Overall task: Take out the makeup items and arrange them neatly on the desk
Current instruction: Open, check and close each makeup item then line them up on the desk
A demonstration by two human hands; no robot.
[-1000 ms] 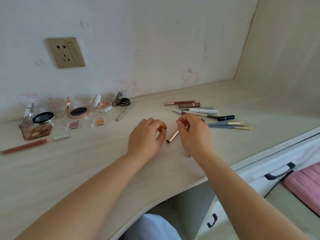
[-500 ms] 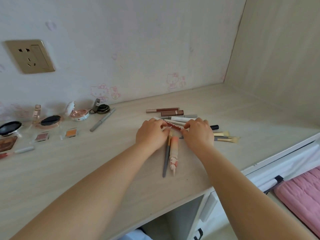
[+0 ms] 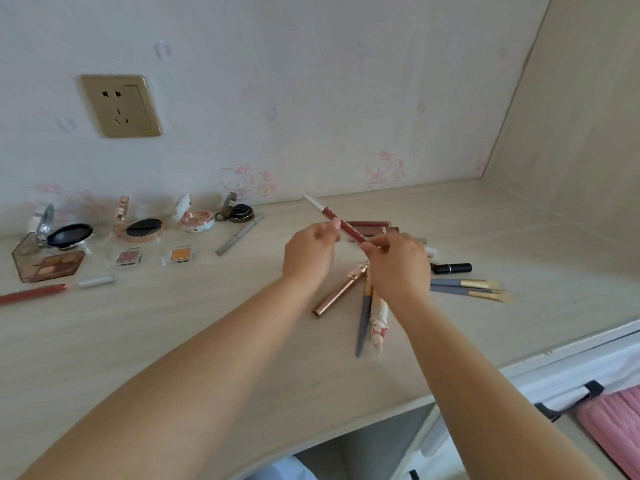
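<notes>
While both hands hover above the desk (image 3: pixel 180 341) near the middle of the frame, they share one reddish-brown lip pencil (image 3: pixel 341 226) with a white cap, held clear of the surface and slanting from upper left to lower right. The left hand (image 3: pixel 309 253) pinches the pencil's middle between thumb and fingertips, and the right hand (image 3: pixel 398 265) pinches its lower end with curled fingers.

Below the hands, lying on the desk, a rose-gold tube (image 3: pixel 341 289) angles toward the lower left; just right of it a grey-handled brush (image 3: pixel 364 317) and a pale figurine-topped pen (image 3: pixel 379 322) point toward the bottom of the frame, their upper ends hidden under the right hand. To the right lie a black lipstick (image 3: pixel 452 268) and two grey-and-gold brushes (image 3: pixel 471 289) side by side. Behind the hands a few brown tubes (image 3: pixel 372 226) lie in a row; how many is hard to tell, since the hands cover part of them.

At centre left, along the wall, open compacts (image 3: pixel 143 228) stand in a line, with a hexagonal palette (image 3: pixel 48 266) at far left, two small square eyeshadow pans (image 3: pixel 154 256) in front, and a grey pencil (image 3: pixel 239 233) lying diagonally to their right. Another red pencil (image 3: pixel 38 292) with a silver cap lies at the left edge. A gold wall socket (image 3: pixel 121 105) sits in the upper left.
</notes>
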